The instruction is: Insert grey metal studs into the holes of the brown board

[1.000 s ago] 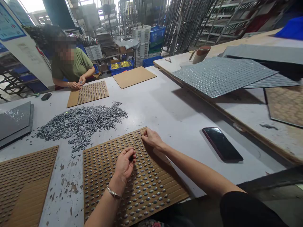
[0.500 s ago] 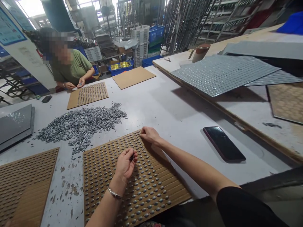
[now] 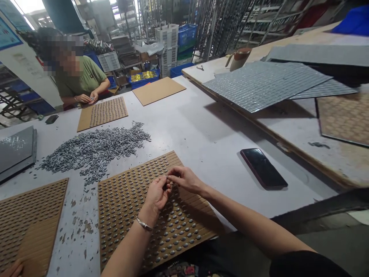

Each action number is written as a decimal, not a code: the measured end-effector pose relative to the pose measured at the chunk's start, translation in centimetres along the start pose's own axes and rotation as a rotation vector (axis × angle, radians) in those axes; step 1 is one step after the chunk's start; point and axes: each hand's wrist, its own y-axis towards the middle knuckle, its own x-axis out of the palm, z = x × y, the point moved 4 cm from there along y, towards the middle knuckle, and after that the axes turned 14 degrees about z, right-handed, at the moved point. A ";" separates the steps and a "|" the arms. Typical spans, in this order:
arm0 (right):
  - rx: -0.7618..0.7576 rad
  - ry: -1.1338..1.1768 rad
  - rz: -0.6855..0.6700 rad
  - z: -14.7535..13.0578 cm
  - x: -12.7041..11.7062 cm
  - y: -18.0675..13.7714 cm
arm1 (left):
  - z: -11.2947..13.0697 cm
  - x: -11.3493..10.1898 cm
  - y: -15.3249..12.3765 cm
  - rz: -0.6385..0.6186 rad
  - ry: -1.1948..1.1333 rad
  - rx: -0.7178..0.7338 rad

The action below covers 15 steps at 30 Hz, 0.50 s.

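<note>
My left hand, with a silver bangle at its wrist, is held palm up above a brown board and is curled round small dark oval pieces. At its thumb and fingertips, my right hand closes in a pinch. What lies between those right fingertips is too small to make out. Rows of shiny grey ovals cover most of the grooved board, while a strip along its right side shows bare grooves. Behind the board spreads a loose pile of grey oval pieces.
A phone lies to the right. Another studded board is at the left, where a hand touches its near edge. Across the table a person works at a partly filled board. Silvery sheets overhang the adjoining table.
My right hand has come back from the board's far edge to meet my left fingertips. The view has shifted a little. Across the table, the person's hands have drawn together.
</note>
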 end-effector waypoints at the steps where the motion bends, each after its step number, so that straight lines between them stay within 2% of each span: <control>1: 0.007 0.012 0.017 0.0 -0.2 -0.2 | -0.3 0.2 0.0 -0.010 0.020 0.002; 5: 0.079 0.049 -0.046 0.6 -1.0 -0.1 | -0.8 0.5 -0.1 -0.029 0.093 0.012; 7: 0.111 0.004 -0.064 1.1 -1.2 0.6 | -0.5 0.3 -0.1 0.009 0.082 0.013; 12: 0.151 -0.365 0.216 3.0 -1.6 3.4 | 0.9 -0.9 -0.3 0.120 0.041 0.021; 15: 0.169 -0.448 0.214 3.8 -0.7 4.4 | 1.7 -1.8 -0.5 0.155 0.042 0.051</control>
